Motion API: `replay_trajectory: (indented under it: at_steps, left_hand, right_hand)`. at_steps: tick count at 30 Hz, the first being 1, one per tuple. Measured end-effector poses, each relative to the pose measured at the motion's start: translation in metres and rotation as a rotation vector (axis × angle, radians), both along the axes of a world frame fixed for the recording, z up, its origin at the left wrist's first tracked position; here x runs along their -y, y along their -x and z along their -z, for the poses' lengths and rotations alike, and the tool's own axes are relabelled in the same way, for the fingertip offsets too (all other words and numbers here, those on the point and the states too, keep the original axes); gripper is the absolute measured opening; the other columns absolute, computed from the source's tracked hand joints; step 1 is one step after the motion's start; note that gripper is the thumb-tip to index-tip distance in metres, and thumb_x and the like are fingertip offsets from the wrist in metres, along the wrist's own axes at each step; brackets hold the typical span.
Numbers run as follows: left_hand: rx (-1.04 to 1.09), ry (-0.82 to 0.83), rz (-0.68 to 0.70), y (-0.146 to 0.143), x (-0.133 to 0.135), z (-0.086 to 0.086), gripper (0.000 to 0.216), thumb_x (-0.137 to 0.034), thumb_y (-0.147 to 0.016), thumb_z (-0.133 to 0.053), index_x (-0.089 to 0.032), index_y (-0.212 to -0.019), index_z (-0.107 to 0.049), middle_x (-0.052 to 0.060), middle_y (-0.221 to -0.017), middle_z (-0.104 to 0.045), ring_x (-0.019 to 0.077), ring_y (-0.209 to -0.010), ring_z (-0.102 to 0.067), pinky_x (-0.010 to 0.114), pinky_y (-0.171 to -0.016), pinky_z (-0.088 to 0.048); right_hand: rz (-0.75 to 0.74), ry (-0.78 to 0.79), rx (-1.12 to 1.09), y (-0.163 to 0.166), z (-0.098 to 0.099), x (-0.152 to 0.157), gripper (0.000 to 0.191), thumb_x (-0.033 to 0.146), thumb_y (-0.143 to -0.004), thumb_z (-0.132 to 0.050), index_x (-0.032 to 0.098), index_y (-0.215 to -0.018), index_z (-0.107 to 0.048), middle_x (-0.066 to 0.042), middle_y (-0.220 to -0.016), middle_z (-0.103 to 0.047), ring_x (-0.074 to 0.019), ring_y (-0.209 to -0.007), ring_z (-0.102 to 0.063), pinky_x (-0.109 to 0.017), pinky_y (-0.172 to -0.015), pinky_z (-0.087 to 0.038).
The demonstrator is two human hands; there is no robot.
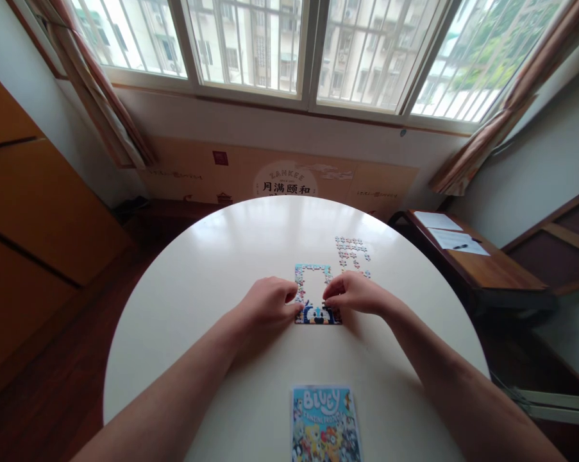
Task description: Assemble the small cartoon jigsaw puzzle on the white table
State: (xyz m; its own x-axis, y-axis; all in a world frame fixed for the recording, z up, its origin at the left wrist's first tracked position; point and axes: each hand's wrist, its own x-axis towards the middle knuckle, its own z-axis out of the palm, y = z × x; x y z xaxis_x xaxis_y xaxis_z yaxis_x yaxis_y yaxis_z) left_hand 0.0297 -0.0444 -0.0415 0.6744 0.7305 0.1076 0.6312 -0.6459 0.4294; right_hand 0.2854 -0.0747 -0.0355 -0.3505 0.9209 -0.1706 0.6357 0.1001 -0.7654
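Observation:
A small jigsaw puzzle (313, 273), its frame joined and its middle open, lies on the round white table (212, 269). My left hand (268, 301) rests at the puzzle's lower left edge with fingers curled and pinched against the pieces. My right hand (354, 293) sits at the lower right edge, fingers also pinched together on the pieces. Loose puzzle pieces (352, 250) lie spread just beyond my right hand. A colourful puzzle picture card (324, 423) lies near the table's front edge.
A dark wooden side desk (481, 263) with papers (450, 234) and a pen stands to the right. A wooden cabinet (34, 212) fills the left. Windows with curtains and a printed cardboard panel (279, 176) run behind the table.

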Motion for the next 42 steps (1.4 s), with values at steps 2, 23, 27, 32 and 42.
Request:
replay_trajectory:
  at_steps: [2,23,27,32,42]
  left_hand:
    - [-0.017,-0.006,0.006,-0.001,0.001,0.0,0.033,-0.036,-0.078,-0.066,-0.02,-0.059,-0.043,-0.001,-0.058,-0.047,0.0135,-0.055,-0.033,0.03,-0.056,-0.02]
    - [-0.02,-0.003,-0.035,-0.002,0.0,-0.004,0.027,-0.045,-0.088,-0.057,-0.021,-0.076,-0.057,0.004,-0.075,-0.063,0.0199,-0.069,-0.054,0.032,-0.064,-0.04]
    - [0.087,-0.118,-0.141,-0.003,-0.007,0.009,0.042,-0.044,-0.094,-0.052,-0.018,-0.127,-0.056,0.013,-0.125,-0.065,0.0298,-0.117,-0.056,0.045,-0.099,-0.045]
    - [-0.103,-0.114,-0.194,-0.012,-0.007,0.025,0.074,-0.055,-0.094,-0.048,-0.017,-0.156,-0.031,0.017,-0.162,-0.034,0.0346,-0.15,-0.028,0.054,-0.121,-0.023]
    - [-0.27,-0.144,-0.266,-0.017,-0.001,0.027,0.075,-0.055,-0.094,-0.042,-0.016,-0.158,-0.033,0.015,-0.164,-0.03,0.033,-0.153,-0.023,0.054,-0.123,-0.018]
  right_hand:
    - [0.009,-0.062,0.071,0.002,-0.003,0.002,0.012,0.025,-0.075,-0.073,0.024,-0.084,-0.081,-0.001,-0.082,-0.078,-0.0182,-0.077,-0.07,-0.029,-0.071,-0.053]
    - [-0.025,-0.275,0.282,0.001,-0.023,0.013,0.009,0.028,-0.086,-0.07,0.024,-0.092,-0.075,-0.004,-0.094,-0.071,-0.0181,-0.087,-0.063,-0.031,-0.078,-0.047]
    - [-0.015,-0.339,0.253,-0.019,-0.037,0.012,0.017,0.035,-0.091,-0.064,0.021,-0.091,-0.073,-0.005,-0.092,-0.068,-0.0169,-0.084,-0.06,-0.03,-0.076,-0.046]
    - [-0.123,-0.115,0.451,-0.014,-0.039,0.017,0.026,0.039,-0.09,-0.062,0.018,-0.076,-0.068,-0.002,-0.073,-0.067,-0.0137,-0.064,-0.054,-0.027,-0.059,-0.036]
    - [-0.219,-0.002,0.603,0.002,-0.039,0.022,0.039,0.058,-0.081,-0.065,0.019,-0.08,-0.071,-0.003,-0.071,-0.066,-0.0155,-0.061,-0.054,-0.027,-0.054,-0.034]
